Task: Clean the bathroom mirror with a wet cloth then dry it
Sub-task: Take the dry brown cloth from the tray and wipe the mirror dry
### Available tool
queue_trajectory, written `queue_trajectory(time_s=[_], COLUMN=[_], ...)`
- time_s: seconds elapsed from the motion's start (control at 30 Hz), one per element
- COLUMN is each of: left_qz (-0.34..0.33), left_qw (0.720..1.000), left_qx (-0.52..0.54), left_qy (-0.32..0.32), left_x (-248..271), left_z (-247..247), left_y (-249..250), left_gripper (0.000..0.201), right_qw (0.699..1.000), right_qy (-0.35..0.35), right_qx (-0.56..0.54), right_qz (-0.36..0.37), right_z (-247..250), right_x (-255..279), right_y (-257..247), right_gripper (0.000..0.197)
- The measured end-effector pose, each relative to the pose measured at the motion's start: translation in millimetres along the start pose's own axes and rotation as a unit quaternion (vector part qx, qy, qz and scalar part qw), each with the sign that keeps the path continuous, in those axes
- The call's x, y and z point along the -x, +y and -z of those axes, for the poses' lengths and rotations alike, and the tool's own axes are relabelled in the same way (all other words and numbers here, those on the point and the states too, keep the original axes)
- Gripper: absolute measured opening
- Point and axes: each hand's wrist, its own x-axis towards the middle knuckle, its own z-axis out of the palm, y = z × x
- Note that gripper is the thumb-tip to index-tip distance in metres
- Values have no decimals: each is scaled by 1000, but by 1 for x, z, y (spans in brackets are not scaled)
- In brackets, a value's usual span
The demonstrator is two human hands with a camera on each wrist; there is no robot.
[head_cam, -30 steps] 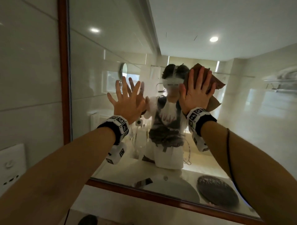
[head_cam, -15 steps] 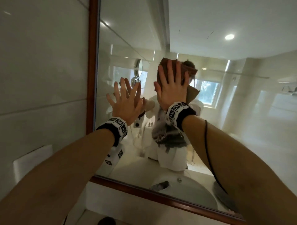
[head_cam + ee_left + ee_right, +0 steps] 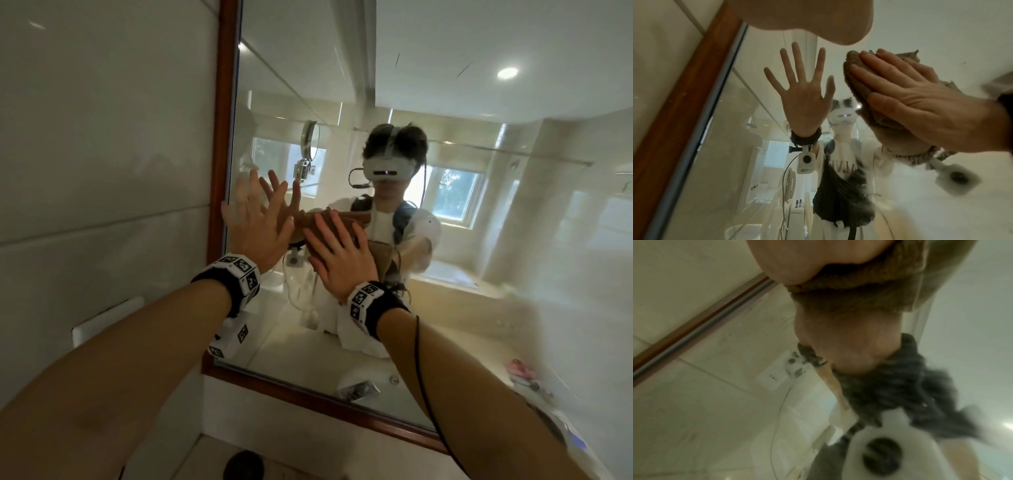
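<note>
The mirror (image 3: 445,85) has a brown wooden frame (image 3: 226,137) and hangs on a tiled wall. My left hand (image 3: 253,222) lies flat on the glass near the left frame edge, fingers spread and holding nothing. Just to its right, my right hand (image 3: 337,255) presses a brown cloth (image 3: 349,224) flat against the glass with straight fingers. In the left wrist view the right hand (image 3: 920,100) covers most of the cloth (image 3: 857,78), beside the frame (image 3: 684,91). The right wrist view is blurred and shows the cloth (image 3: 859,293) under my palm.
A pale tiled wall (image 3: 102,137) with a white wall plate (image 3: 106,318) lies left of the frame. The counter below holds a dark round object (image 3: 243,466). The glass reflects me, a basin, a window and a pink item (image 3: 517,366) on the counter.
My right hand has swept the cloth from the upper right leftward and then down, ending next to the left hand. The left hand has stayed flat on the glass.
</note>
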Motion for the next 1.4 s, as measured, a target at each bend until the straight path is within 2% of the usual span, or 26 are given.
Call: queue_trajectory(time_s=[0.1,0.2,0.37,0.47,0.57,0.63,0.77,0.87,1.07,1.27,1.4], left_qz=[-6,-15,2,6,8,10,11,18,39,10,-9], left_qw=[1000,1000,999,999,999,999,999,998,997,999,998], left_qx=[10,13,13,2,3,7,17,11,9,6,14], left_qy=[-1,-11,-32,-43,-43,-51,-44,-58,-61,-47,-56], left_x=[1,0,5,12,19,24,35,44,55,50,45], left_z=[6,10,13,10,2,-3,-12,-17,-22,-30,-39], left_y=[13,34,64,67,59,50,28,7,-18,-6,19], left_gripper=[66,68,67,67,65,64,65,65,63,64,64], right_qw=[999,992,957,944,925,939,975,988,999,992,996], right_qy=[8,35,89,110,131,114,77,58,-28,-71,-47], right_qx=[15,20,4,-3,-33,-41,-32,-34,-13,4,4], right_qz=[-43,-117,-275,-312,-355,-323,-208,-142,18,103,76], right_z=[15,38,68,69,63,54,26,5,-41,-49,-38], right_x=[7,14,38,40,28,20,11,9,36,57,67], right_y=[35,90,174,177,149,122,57,10,-57,-47,-14], right_gripper=[58,60,59,59,60,61,60,59,59,59,57])
